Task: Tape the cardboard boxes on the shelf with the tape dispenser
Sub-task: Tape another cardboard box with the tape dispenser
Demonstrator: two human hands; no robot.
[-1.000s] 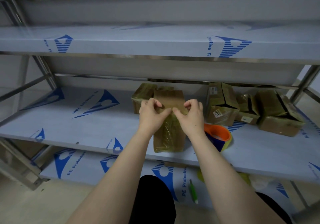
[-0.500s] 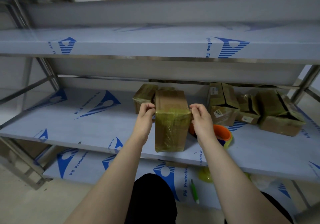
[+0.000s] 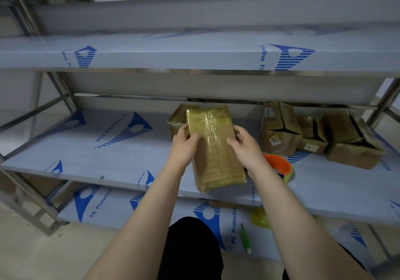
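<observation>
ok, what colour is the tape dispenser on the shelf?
The tape dispenser is orange on top, with blue and yellow below; head view.

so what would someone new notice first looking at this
The tape-wrapped box at the centre, tilted and gripped by the left hand and right hand on its two sides. Just right of it an orange tape dispenser sits on the shelf, with open-flapped boxes behind at the right.

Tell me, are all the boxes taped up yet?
Not yet. The small brown cardboard box behind looks taped. The left hand and right hand grip a tall tape-wrapped brown cardboard box. Three brown cardboard boxes on the right show gaping seams; the orange tape dispenser lies idle.
</observation>
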